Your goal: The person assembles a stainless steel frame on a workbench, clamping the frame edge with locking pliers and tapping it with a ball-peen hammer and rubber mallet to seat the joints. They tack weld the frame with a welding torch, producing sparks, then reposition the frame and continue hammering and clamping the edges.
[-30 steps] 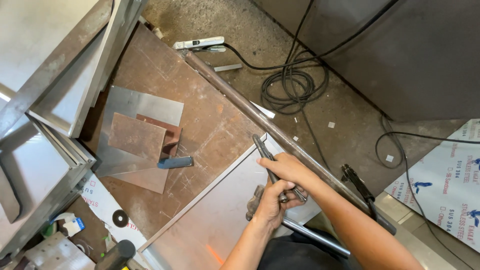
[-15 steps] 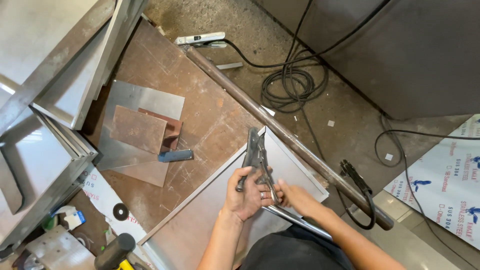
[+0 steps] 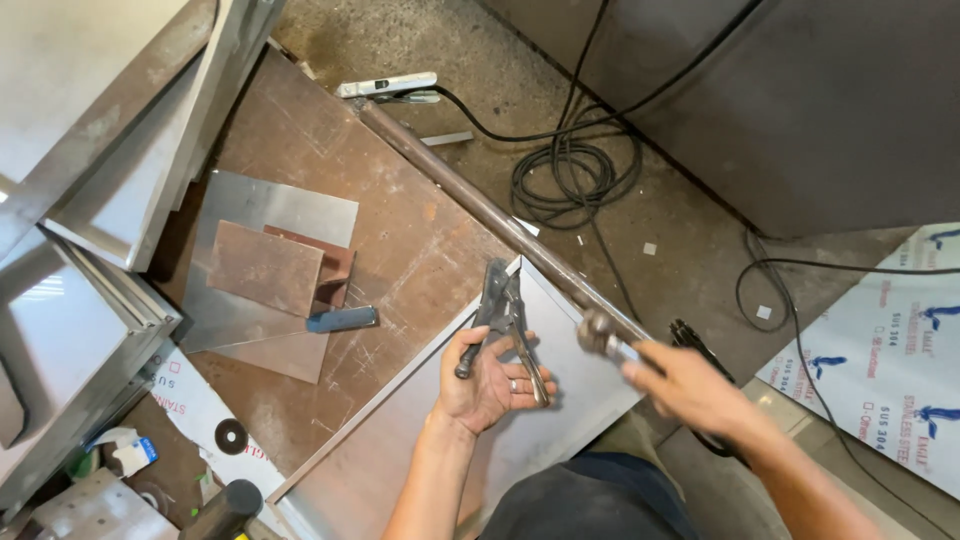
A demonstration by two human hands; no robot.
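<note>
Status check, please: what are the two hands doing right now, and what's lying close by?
Left hand grips locking pliers over steel sheet. Right hand, blurred, swings hammer. Long pipe lies just beyond; nothing between hands.

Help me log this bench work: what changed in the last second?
The locking pliers passed into the left hand. The right hand let go, swung right and now grips a blurred hammer. The steel sheet and plates stayed put.
</note>
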